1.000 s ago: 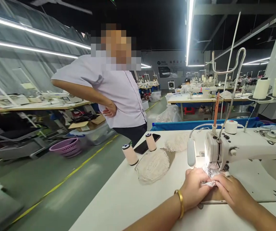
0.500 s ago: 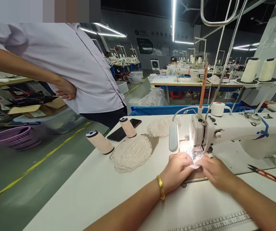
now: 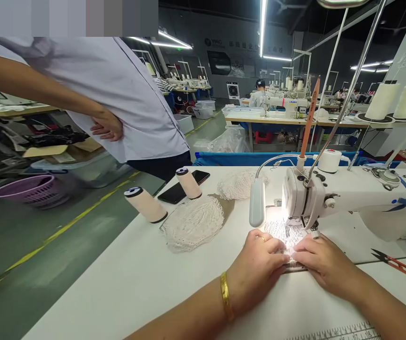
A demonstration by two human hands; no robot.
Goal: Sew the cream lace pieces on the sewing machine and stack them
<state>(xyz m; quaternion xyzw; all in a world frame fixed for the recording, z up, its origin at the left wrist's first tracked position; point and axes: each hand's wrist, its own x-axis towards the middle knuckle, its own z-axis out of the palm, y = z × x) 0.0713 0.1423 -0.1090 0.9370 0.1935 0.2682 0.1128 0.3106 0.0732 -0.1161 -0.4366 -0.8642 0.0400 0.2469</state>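
A white lacy, mesh-like fabric piece (image 3: 275,228) lies under the needle area of a white sewing machine (image 3: 300,193), lit by its lamp. My left hand (image 3: 259,257), with a gold bracelet at the wrist, pinches the near edge of this lace from the left. Facing it, my right hand (image 3: 323,259) grips the same edge from the right, fingertips close to the left ones. Glare washes out the fabric between the fingers. Two similar cream lace pieces, a nearer one (image 3: 194,224) and a farther one (image 3: 238,184), rest on the table to the left.
Two thread cones (image 3: 146,204) and a dark phone (image 3: 181,188) are at the table's left. Red-handled thread snips (image 3: 397,263) lie right of my right hand, a printed ruler (image 3: 351,330) along the near edge. A person in a pale shirt (image 3: 135,99) stands beyond the table's left edge.
Both hands have come slightly toward me, and more of the lace now shows spread out beneath the machine's head. The view has shifted a little.
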